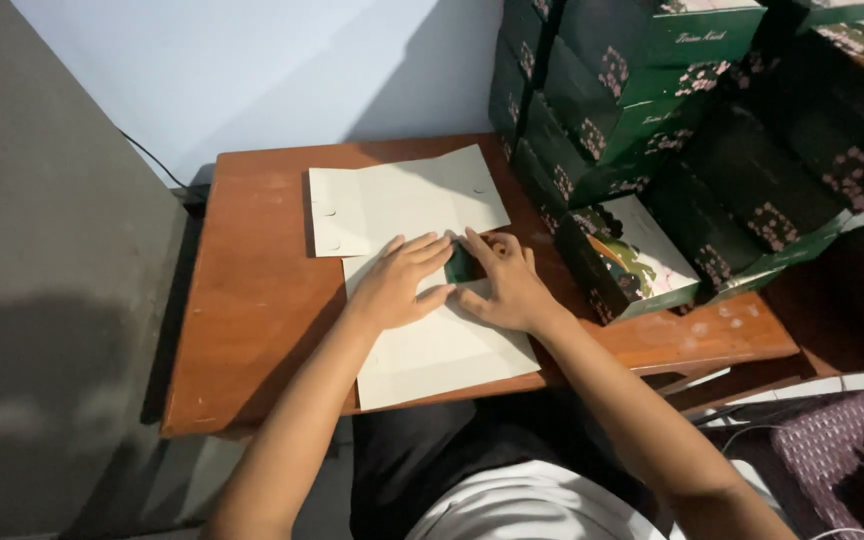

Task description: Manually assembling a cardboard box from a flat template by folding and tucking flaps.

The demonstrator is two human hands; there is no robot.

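A flat, unfolded cardboard sheet [442, 350], cream on its upper face, lies at the near edge of a small brown wooden table [252, 300]. My left hand [399, 283] presses flat on it with fingers spread. My right hand [505, 282] presses beside it, fingers on a folded flap that shows its dark green side [459, 264] between the two hands. A second cream sheet [402, 200] lies flat just beyond, partly overlapping the first.
A tall stack of assembled dark green boxes with pink flower print [672, 130] fills the table's right side and leans against the wall. A black cable [157, 165] runs down the pale wall at left. A purple patterned cloth [837, 450] sits at lower right.
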